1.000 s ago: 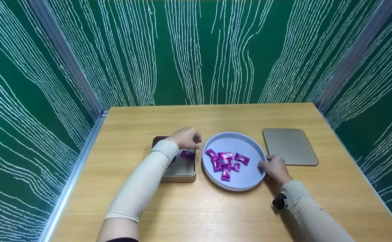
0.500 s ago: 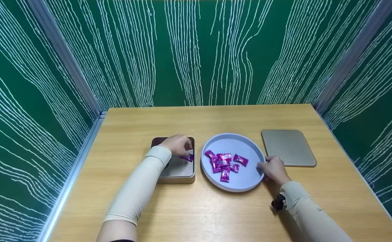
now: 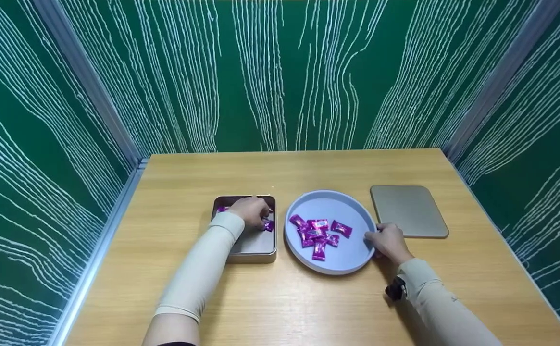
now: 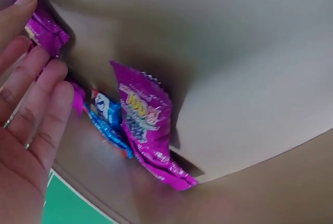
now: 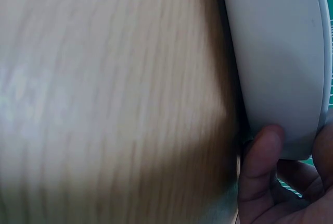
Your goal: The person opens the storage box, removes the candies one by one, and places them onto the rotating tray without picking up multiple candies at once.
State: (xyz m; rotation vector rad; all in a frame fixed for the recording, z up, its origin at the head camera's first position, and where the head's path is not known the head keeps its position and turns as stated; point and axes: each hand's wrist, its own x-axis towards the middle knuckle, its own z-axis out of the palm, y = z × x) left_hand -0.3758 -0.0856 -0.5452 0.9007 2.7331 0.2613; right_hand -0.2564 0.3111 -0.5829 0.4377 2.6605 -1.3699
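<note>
My left hand (image 3: 251, 211) reaches down into an open metal tin (image 3: 252, 257). Its thumb and fingertips close around a purple wrapped candy (image 3: 268, 225) near the tin's right wall. In the left wrist view, thumb and fingers lie on two sides of that candy (image 4: 46, 30); another purple candy (image 4: 143, 107) and a blue wrapper (image 4: 109, 122) rest near the tin's wall. My right hand (image 3: 389, 242) grips the right rim of a round pale-blue plate (image 3: 352, 257), thumb over the edge, as the right wrist view shows close up. Several purple candies (image 3: 316, 233) lie on the plate's left half.
A flat metal lid (image 3: 409, 211) lies right of the plate on the wooden table (image 3: 280, 307). Green walls with white lines (image 3: 260, 72) enclose the back and sides. More purple candy (image 3: 222, 209) shows at the tin's far left corner.
My left hand has moved left and down from above the tin's right edge to the candy inside it. The right hand stays on the plate's rim, and the plate has not moved.
</note>
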